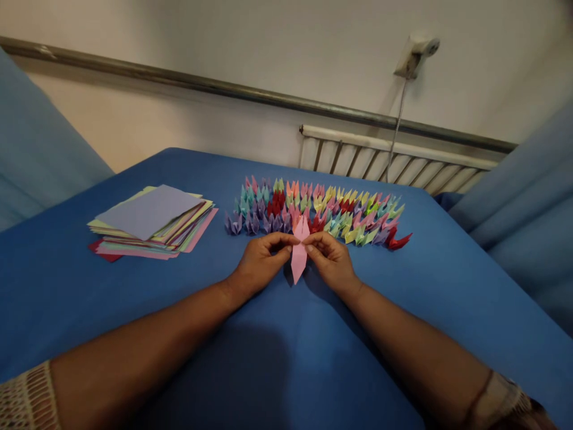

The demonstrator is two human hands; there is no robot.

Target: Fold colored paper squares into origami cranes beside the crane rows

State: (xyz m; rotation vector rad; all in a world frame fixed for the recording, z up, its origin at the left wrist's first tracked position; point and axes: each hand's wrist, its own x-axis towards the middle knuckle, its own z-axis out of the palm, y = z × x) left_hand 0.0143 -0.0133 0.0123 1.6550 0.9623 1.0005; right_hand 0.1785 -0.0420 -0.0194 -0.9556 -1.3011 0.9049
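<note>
A pink folded paper [299, 263], long and pointed at its lower end, is held upright between my two hands just above the table. Its upper end shows a split between two narrow points. My left hand [267, 257] pinches the paper's left side at mid-height with thumb and index finger. On the opposite side, my right hand [330, 257] grips it the same way. Right behind the hands stand rows of small folded paper cranes [277, 206] in many colours; the pink paper and my fingers overlap part of the front row.
A stack of coloured paper sheets [154, 218] lies to the left, a lilac sheet on top. Blue cloth [215, 382] covers the table. Beyond it are a wall rail [224, 88], a radiator [358, 156] and a hanging cord [396, 131]. Blue curtains [532, 203] flank both sides.
</note>
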